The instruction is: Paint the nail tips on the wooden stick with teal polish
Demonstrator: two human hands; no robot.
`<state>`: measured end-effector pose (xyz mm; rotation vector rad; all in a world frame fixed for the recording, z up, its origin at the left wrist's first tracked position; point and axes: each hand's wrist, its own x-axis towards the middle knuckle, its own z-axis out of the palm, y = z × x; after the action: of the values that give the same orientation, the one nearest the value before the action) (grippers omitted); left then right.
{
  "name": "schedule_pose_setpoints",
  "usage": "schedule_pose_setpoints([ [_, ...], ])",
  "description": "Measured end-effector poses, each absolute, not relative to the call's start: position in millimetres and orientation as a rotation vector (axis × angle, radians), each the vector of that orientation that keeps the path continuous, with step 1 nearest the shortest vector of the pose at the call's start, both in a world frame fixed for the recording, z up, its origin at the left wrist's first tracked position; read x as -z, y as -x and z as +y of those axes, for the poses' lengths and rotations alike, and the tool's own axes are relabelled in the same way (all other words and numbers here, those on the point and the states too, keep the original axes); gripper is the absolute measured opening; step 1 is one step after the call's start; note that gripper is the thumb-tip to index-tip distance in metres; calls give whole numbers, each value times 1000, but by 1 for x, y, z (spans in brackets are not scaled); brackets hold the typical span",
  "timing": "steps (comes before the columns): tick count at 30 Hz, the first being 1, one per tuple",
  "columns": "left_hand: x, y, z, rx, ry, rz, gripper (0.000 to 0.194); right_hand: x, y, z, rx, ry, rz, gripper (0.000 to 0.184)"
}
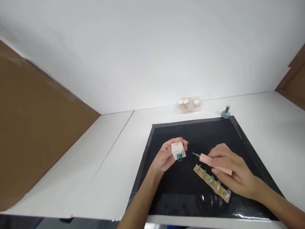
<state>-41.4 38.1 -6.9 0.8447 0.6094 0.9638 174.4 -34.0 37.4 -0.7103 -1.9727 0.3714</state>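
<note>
My left hand (166, 154) holds a white, square nail polish bottle (177, 149) with its green-stained neck tilted toward me. Between the fingers of my right hand (231, 168) is the nail polish brush (205, 158), with a long pink cap as its handle. Its bristles, coated green, point left toward the bottle and are apart from it. Below the brush, a tan strip (224, 192) lies slantwise on the black mat (181, 184). Several nail tips (210, 180) stand along it, greenish at the far end and clearer at the near end.
Beyond the mat, against the white wall, a clear plastic tray (190, 110) contains white-and-pink bottles. A squat green bottle with a silver cap (225, 113) stands by the mat's far right corner. Brown cardboard panels (43, 127) rise at both sides of the white table (107, 159).
</note>
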Motion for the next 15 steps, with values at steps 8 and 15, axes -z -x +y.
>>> schedule_pose_setpoints([
  [8, 8, 39, 39, -932, -864, 635, 50, -43, -169, -38, -282, 691, -2077, 12],
  [15, 6, 36, 38, -942, -892, 645, 52, -43, -165, -39, -193, 731, -2102, 12],
])
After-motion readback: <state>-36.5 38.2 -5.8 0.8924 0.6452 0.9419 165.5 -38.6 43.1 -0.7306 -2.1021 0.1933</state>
